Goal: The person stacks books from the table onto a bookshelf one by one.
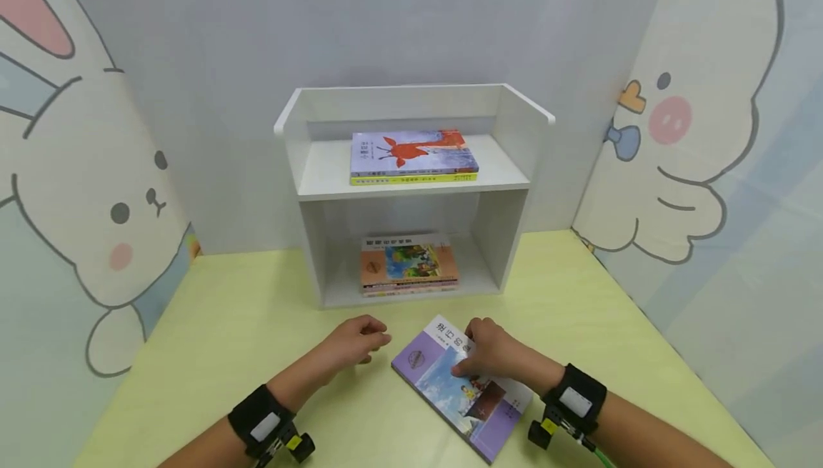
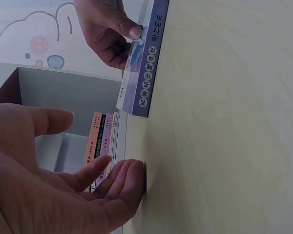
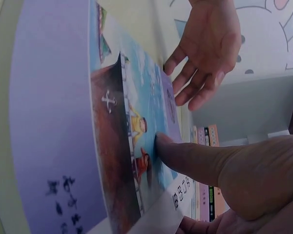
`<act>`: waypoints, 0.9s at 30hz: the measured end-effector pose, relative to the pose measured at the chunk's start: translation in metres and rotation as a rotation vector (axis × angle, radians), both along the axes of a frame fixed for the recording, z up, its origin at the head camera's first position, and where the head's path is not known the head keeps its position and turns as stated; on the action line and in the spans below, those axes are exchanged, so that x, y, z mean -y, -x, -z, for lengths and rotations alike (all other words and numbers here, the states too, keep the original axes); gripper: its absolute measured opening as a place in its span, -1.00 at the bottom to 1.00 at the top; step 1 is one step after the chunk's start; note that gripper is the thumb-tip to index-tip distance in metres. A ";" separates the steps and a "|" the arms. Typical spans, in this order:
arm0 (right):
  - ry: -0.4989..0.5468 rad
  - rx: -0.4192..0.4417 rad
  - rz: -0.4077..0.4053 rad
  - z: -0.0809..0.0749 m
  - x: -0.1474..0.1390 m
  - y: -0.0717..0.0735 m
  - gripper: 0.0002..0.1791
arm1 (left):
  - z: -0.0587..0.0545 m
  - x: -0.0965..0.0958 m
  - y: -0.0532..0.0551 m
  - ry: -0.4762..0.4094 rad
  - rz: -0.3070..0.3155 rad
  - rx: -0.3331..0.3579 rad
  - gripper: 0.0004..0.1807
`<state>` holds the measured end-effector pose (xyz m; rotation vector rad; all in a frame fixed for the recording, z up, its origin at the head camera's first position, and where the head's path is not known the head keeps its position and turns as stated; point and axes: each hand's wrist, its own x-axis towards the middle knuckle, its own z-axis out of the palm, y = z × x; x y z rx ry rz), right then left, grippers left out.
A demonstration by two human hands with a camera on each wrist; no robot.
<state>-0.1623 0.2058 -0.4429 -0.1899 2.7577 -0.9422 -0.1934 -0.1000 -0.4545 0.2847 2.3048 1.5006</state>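
Note:
A purple and white paperback book (image 1: 432, 376) with a ship picture on its cover lies slantwise on the yellow table. My right hand (image 1: 498, 352) grips it along its far right edge, thumb on the cover; the other fingertips are mostly hidden under that edge. In the right wrist view the thumb (image 3: 190, 158) presses on the blue part of the picture. To the book's left, my left hand (image 1: 353, 343) hovers just over the table with loosely bent fingers and nothing in them. The left wrist view shows the book's spine (image 2: 149, 68) facing that hand, with a gap between.
A white two-level shelf (image 1: 411, 192) stands behind the hands. Its top level bears a stack of books with a giraffe cover (image 1: 414, 153); another stack (image 1: 409, 264) lies on the lower level. Cartoon-printed walls (image 1: 701, 96) enclose the yellow table (image 1: 244, 311).

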 end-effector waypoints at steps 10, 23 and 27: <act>0.094 0.077 0.004 -0.003 0.000 0.002 -0.58 | 0.000 -0.003 -0.003 -0.015 0.018 0.013 -0.60; 0.491 0.326 -0.122 -0.029 -0.022 0.021 -0.77 | -0.002 -0.011 0.001 -0.061 0.059 0.019 -0.58; 0.516 0.370 -0.154 -0.046 -0.019 0.027 -0.73 | -0.006 -0.018 0.003 -0.142 0.152 0.100 -0.53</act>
